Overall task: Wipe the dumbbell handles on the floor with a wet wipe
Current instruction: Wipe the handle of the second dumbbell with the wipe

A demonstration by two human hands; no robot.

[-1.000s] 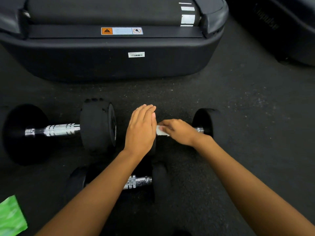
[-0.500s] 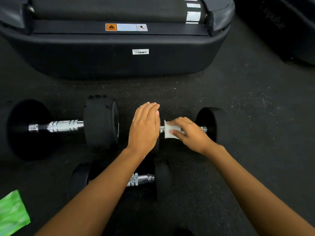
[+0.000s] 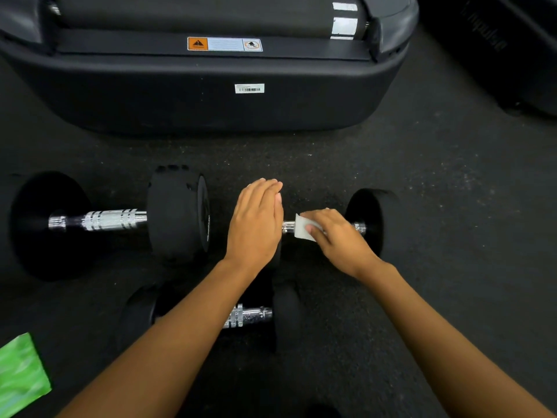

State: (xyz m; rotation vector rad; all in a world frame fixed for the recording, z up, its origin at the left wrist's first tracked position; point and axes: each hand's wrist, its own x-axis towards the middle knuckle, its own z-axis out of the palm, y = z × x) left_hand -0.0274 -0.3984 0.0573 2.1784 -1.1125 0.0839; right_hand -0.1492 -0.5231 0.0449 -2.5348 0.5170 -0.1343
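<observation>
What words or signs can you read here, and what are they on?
"impulse", faint, on the black machine at top right.
Warning sticker on the treadmill: orange triangle sign and round sign; words too blurred.
Barcode label on the treadmill: too small to read.
Green packet: nothing readable.

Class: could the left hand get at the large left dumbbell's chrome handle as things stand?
Probably yes: the left hand lies flat, holding nothing, and that handle is bare, nothing covering it.
</observation>
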